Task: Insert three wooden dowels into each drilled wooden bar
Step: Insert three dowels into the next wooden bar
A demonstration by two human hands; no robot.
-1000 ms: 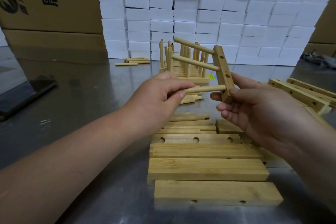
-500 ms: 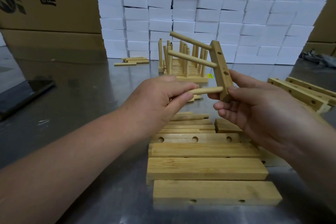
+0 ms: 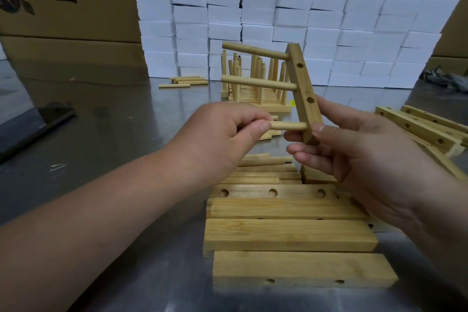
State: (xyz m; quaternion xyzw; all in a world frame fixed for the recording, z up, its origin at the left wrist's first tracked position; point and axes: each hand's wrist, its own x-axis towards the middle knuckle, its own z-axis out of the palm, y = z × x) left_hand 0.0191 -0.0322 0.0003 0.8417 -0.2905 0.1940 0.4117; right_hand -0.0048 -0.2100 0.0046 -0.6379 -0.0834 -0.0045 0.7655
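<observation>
- 3 dowels meet the drilled bar, which is held upright and tilted above the counter. 2 seated dowels jut left, and the 3rd dowel enters the lowest hole.
- The left hand pinches that dowel's free end, likely to push it straight in.
- The right hand grips the bar's lower end, bracing it against the push.
- Just below lie loose dowels and blank bars, within easy reach; finished bars stand behind.

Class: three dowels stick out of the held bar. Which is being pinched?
The lowest dowel, its free end pinched by the left hand; the middle dowel and top dowel are untouched.
</observation>
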